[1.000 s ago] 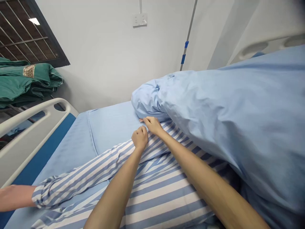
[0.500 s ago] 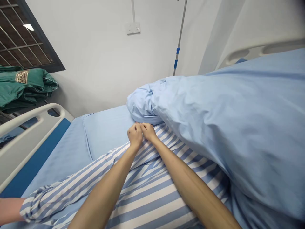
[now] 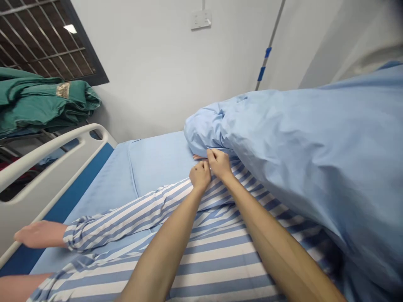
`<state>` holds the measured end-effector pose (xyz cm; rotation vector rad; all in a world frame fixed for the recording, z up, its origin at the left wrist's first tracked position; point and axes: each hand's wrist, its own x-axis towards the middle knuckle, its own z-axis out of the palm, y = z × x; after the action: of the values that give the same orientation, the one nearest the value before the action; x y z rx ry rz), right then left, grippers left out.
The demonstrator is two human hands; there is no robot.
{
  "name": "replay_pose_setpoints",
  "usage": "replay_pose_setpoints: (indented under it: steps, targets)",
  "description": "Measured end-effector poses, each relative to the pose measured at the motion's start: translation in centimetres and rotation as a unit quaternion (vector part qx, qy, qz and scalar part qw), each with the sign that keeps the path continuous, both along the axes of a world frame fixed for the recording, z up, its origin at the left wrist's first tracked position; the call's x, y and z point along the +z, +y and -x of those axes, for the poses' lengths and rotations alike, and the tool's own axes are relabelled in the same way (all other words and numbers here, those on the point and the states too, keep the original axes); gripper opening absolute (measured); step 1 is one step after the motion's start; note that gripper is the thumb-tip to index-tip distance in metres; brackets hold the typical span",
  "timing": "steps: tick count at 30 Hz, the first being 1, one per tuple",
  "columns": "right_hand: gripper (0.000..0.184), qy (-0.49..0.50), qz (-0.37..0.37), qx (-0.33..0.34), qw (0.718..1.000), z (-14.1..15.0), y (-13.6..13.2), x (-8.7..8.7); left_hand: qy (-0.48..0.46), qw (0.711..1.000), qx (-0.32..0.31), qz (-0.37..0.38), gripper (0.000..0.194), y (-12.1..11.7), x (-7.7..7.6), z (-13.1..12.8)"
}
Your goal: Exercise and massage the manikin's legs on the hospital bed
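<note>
A figure in a blue-and-white striped shirt (image 3: 208, 251) lies on a bed with a light blue sheet (image 3: 157, 163). My left hand (image 3: 200, 176) and my right hand (image 3: 219, 163) are side by side at the shirt's far edge, both closed in a pinch on the striped cloth. They sit right below the rolled edge of a light blue quilt (image 3: 299, 138) that covers the right half of the bed. The figure's hand (image 3: 40, 234) sticks out of the striped sleeve at the left.
A white and blue bed rail (image 3: 47, 167) runs along the left side. Folded green cloths (image 3: 44, 105) are stacked behind it under a barred window. An IV pole (image 3: 267, 50) and a wall socket (image 3: 200, 19) stand against the white wall.
My hands have stayed together at the shirt's edge, now tucked closer under the quilt's roll. The view has swung left, bringing more of the figure's hand into sight.
</note>
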<state>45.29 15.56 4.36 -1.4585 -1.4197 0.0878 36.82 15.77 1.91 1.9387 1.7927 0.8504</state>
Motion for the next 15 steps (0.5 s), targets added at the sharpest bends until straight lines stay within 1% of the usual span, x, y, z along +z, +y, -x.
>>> replay_pose_setpoints:
  steps: [2, 4, 7, 9, 12, 14, 15]
  targets:
    - [0.039, -0.036, -0.028, -0.040, 0.998, -0.8, -0.2, 0.6, 0.003, 1.000, 0.002, -0.003, 0.039, -0.1, 0.0, 0.0]
    - [0.039, -0.053, -0.052, -0.073, 0.995, -1.7, 0.0, 0.9, 0.001, 1.000, 0.003, -0.004, 0.041, -0.1, -0.1, 0.1]
    - [0.039, -0.039, -0.066, -0.089, 0.993, -2.6, 1.0, 0.1, -0.001, 1.000, 0.004, 0.000, 0.042, -0.2, -0.2, 0.2]
    - [0.040, -0.008, -0.038, -0.069, 0.997, -2.8, 1.7, -1.1, -0.005, 1.000, 0.008, 0.003, 0.041, -0.3, -0.1, 0.0]
    - [0.040, 0.020, 0.034, 0.000, 0.999, -2.9, 2.4, -3.0, -0.038, 0.999, -0.004, 0.003, 0.039, -0.3, 0.0, -0.1]
    - [0.039, 0.029, 0.058, 0.024, 0.998, -3.0, 2.5, -3.7, -0.080, 0.997, -0.021, 0.003, 0.039, 0.0, 0.1, 0.8]
    - [0.039, 0.036, 0.061, 0.025, 0.997, -3.0, 2.5, -3.8, -0.099, 0.995, -0.024, 0.004, 0.040, 0.2, 0.1, 2.0]
